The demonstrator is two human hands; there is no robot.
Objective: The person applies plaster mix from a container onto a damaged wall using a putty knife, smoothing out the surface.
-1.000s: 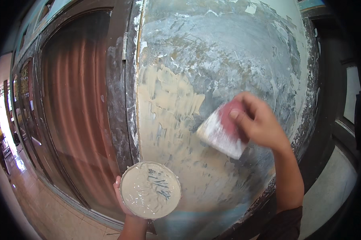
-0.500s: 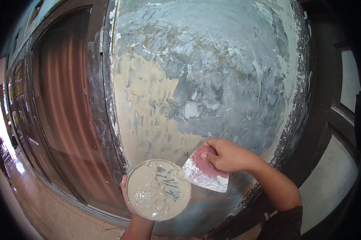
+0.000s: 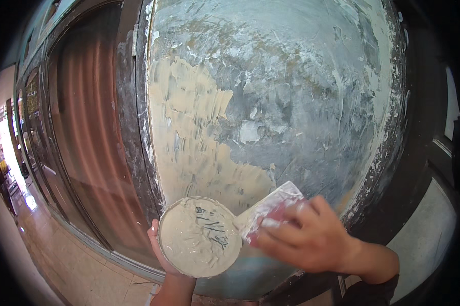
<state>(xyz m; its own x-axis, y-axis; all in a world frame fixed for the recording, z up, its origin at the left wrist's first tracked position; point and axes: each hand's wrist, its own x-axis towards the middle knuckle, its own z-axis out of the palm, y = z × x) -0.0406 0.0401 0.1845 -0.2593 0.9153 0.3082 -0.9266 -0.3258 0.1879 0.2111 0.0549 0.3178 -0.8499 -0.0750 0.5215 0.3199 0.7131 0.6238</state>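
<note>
The left hand [image 3: 161, 250] clamps its grip round the left side of a round tub [image 3: 196, 198] of beige paste [image 3: 189, 250]. Just right of the tub, the right hand [image 3: 314, 234] has its grip closed on a red scraper [image 3: 280, 200], whose whitened blade seems to meet the rim. The step looks like trimming or loading the blade; the next move calls for keeping the tub steady while spreading paste on the wall [image 3: 301, 112] above it.

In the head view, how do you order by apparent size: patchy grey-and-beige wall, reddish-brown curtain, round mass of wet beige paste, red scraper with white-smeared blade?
1. Wall
2. Curtain
3. Paste
4. Scraper, partly covered by the right hand
</note>
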